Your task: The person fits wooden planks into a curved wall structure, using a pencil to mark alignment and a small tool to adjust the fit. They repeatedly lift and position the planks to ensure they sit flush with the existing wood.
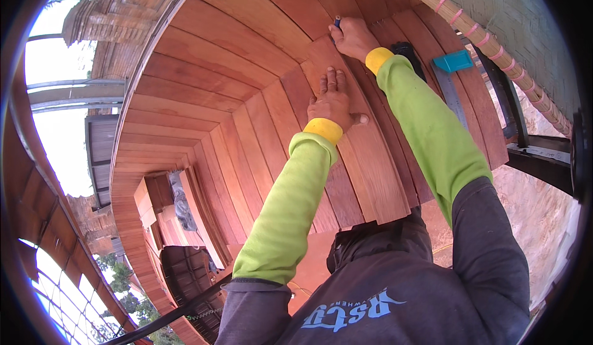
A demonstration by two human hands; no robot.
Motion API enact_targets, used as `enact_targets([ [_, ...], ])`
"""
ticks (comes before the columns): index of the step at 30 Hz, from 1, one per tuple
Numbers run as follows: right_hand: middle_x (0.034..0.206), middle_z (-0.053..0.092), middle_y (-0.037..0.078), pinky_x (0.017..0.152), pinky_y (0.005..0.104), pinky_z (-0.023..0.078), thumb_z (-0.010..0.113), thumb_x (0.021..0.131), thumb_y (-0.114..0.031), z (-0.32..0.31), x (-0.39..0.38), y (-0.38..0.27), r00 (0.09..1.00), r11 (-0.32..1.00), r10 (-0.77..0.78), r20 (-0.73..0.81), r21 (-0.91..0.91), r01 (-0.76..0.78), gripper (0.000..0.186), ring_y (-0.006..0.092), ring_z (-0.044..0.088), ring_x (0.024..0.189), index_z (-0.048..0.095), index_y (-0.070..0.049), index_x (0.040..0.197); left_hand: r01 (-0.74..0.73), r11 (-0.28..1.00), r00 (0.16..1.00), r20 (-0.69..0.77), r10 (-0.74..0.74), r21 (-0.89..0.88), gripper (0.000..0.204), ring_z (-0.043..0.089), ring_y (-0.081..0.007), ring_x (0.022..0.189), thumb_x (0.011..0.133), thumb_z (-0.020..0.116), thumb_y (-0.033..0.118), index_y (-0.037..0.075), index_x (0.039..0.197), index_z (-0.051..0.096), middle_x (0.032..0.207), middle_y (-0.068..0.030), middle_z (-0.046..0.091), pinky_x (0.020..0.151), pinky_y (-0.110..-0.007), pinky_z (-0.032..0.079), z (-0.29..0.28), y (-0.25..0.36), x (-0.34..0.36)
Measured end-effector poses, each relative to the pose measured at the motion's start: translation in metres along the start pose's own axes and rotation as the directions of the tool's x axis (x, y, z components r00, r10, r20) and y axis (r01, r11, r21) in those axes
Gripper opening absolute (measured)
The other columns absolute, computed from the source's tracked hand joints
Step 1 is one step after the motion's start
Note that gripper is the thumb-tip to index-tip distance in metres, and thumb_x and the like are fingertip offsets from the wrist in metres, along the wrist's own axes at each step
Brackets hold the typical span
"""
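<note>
A long reddish-brown wooden board (364, 153) lies on top of the fitted planks (256, 132). My left hand (333, 105) rests flat on this board, fingers spread, pressing from above. At the board's far end, my right hand (355, 38) is closed around a short dark-blue pencil (337, 22), its end poking up past the fingers. Whether the pencil's tip touches the wood is hidden by the hand. Right of my right wrist lies a black object (407, 58), partly covered by the sleeve. A try square (453, 61) with a teal handle and metal blade lies further right.
The planked surface curves away to the left, ending at a rim. Stacked wood pieces (207, 212) and a grey crumpled bag (181, 201) sit at the lower left. A woven brim with pink-stitched edging (475, 30) crosses the upper right. Dark metal framing (537, 163) stands at the right.
</note>
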State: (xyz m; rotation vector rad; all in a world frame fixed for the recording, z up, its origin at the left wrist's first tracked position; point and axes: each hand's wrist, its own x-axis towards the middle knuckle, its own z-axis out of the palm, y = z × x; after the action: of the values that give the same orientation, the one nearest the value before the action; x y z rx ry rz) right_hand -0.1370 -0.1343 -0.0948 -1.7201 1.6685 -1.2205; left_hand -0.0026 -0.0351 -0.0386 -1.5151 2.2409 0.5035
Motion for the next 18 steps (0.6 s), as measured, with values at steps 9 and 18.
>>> enact_targets([
  [9,0.07,0.058,0.029,0.059,0.0475,0.047,0.055,0.088,-0.018,-0.043,-0.109,-0.021,0.999,1.0,0.021,0.048,0.019,-0.022,0.027,0.0452,0.059,0.068,0.061,0.005,0.077,-0.006,0.998,0.999,-0.035,0.008,0.058,0.119,0.018,-0.0314,0.143,0.066,0.078,0.054,0.003,0.149,0.011,0.156,-0.0168,0.011,0.109,-0.046,0.034,-0.002,0.0,-0.002],
  [18,0.067,0.058,0.02,0.053,0.0348,0.045,0.057,0.09,-0.009,-0.112,-0.269,-0.062,0.949,0.95,0.228,0.217,0.164,-0.266,0.012,0.0322,0.059,0.059,0.06,0.002,0.086,-0.002,0.997,0.999,-0.042,0.005,0.081,0.115,0.018,-0.0327,0.143,0.068,0.076,0.055,0.003,0.149,0.013,0.155,-0.0173,0.014,0.11,-0.045,0.034,-0.002,0.003,-0.001],
])
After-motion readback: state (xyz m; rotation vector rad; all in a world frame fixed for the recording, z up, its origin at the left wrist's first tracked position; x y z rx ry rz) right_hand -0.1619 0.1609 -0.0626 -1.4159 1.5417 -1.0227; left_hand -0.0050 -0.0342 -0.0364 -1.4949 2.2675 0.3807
